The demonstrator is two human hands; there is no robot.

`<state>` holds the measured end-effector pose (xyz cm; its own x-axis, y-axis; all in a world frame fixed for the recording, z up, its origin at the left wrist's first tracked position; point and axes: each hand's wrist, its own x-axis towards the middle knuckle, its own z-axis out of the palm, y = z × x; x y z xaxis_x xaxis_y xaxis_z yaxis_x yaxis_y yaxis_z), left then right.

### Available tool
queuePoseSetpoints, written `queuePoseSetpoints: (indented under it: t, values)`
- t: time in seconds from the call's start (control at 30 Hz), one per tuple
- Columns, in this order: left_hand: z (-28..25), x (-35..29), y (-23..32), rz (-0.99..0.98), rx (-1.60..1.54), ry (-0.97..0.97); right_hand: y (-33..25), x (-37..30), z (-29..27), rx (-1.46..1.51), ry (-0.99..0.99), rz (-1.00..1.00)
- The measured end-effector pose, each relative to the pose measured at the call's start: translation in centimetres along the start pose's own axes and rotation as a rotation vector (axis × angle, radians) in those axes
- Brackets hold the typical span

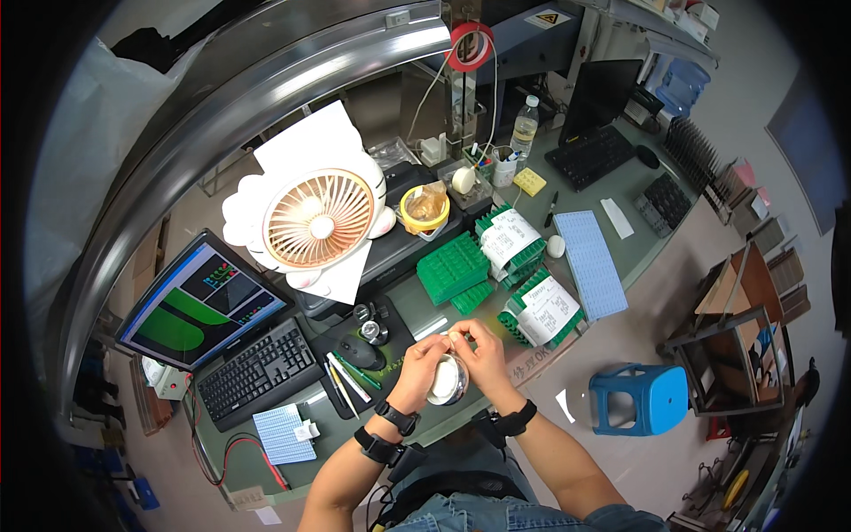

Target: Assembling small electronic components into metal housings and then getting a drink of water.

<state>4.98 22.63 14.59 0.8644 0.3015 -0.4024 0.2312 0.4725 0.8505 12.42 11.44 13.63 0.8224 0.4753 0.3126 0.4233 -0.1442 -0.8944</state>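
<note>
My left hand [420, 369] and my right hand [484, 356] meet at the fingertips over the desk's front edge. Both are closed in a pinch, and what lies between the fingers is too small to make out. Just below the fingers, between my wrists, is a round clear container [449, 379] with white contents or a white top. Partly hidden by my hands, its support cannot be told. A black mouse [362, 352] lies left of my left hand. Beyond my right hand stand green boards in a stack, wrapped with a white printed paper [547, 310].
A white fan [322, 228] stands at the back left, behind a keyboard [261, 372] and monitor [202, 301]. Green boards [452, 269] are stacked mid-desk. Pens [350, 377] lie near the mouse. A blue sheet [592, 266] lies to the right; a blue stool [638, 399] stands on the floor.
</note>
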Motion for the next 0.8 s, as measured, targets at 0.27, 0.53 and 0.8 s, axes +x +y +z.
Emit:
queuePoseSetpoints:
  t: [0.27, 0.53, 0.8]
  values:
    - [0.1, -0.4, 0.7, -0.031, -0.047, -0.013, 1.0, -0.7, 1.0, 0.488, 0.026, 0.358]
    - [-0.7, -0.5, 1.3, 0.06, 0.207, -0.111, -0.6, 2.5, -3.2, 0.17, -0.477, 0.198]
    - [1.0, -0.7, 0.3, 0.19, 0.125, 0.06, -0.1, 0.5, 0.3, 0.726, -0.032, 0.5]
